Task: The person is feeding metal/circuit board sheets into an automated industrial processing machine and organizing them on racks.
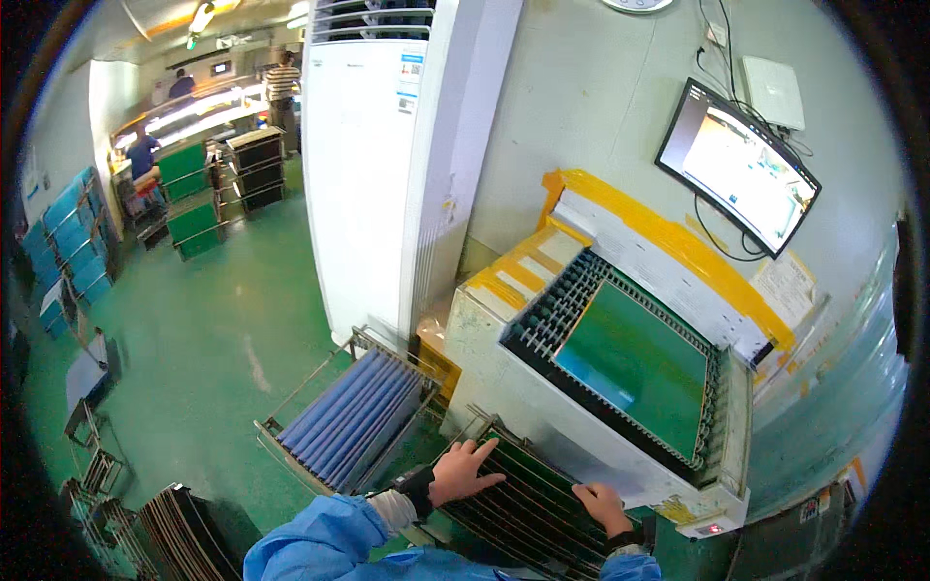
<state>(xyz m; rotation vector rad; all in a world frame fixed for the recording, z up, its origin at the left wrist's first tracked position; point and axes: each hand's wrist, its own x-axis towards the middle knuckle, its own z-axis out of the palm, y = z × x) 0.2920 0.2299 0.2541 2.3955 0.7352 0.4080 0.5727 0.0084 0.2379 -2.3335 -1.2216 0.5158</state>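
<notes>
Below the conveyor machine, a rack of thin dark green boards stands in front of me, the boards lined up in rows. My left hand lies over the rack's left part, fingers stretched and thumb apart, fingertips near the corner of the farthest board. At the rack's right end, my right hand is closed at the edge of the far green board, its fingers partly hidden. One large green panel lies flat on the black rollers of the machine. Both sleeves are blue.
Left of my rack stands a metal rack of blue panels. A tall white air conditioner rises behind it. More dark boards stand at lower left. A monitor hangs on the wall. People and racks are far back across the green floor.
</notes>
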